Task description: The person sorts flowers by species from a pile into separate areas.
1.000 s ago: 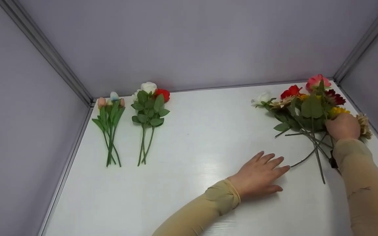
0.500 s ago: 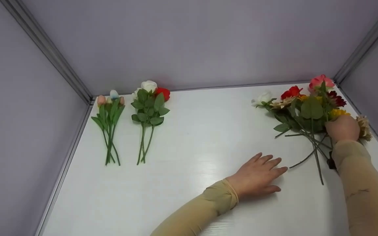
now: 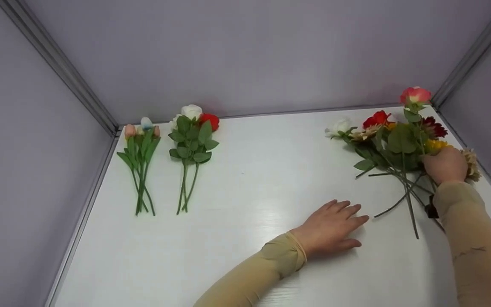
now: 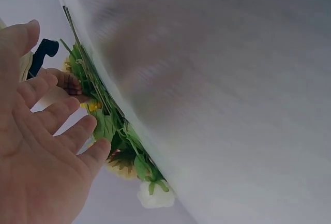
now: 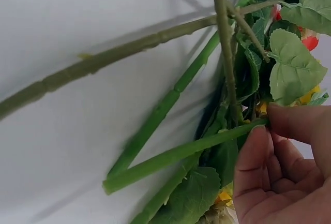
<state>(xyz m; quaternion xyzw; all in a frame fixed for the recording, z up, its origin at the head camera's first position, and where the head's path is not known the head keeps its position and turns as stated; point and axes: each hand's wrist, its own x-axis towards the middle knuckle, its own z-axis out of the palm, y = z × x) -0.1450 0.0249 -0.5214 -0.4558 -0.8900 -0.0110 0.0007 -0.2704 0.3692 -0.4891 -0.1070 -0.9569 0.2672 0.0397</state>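
At the worktop's (image 3: 245, 187) far right, the right hand (image 3: 445, 165) pinches one stem (image 5: 181, 154) in the flower pile (image 3: 392, 145), likely light and springy; the left hand (image 3: 330, 230) rests flat, fingers apart.

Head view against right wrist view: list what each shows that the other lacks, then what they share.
Only the head view shows the left hand flat on the white table, plus two small bunches at the far left: the pastel buds and the white and red roses. Only the right wrist view shows the right hand's fingertips pinching one green stem. Both show the right hand in the mixed flower pile.
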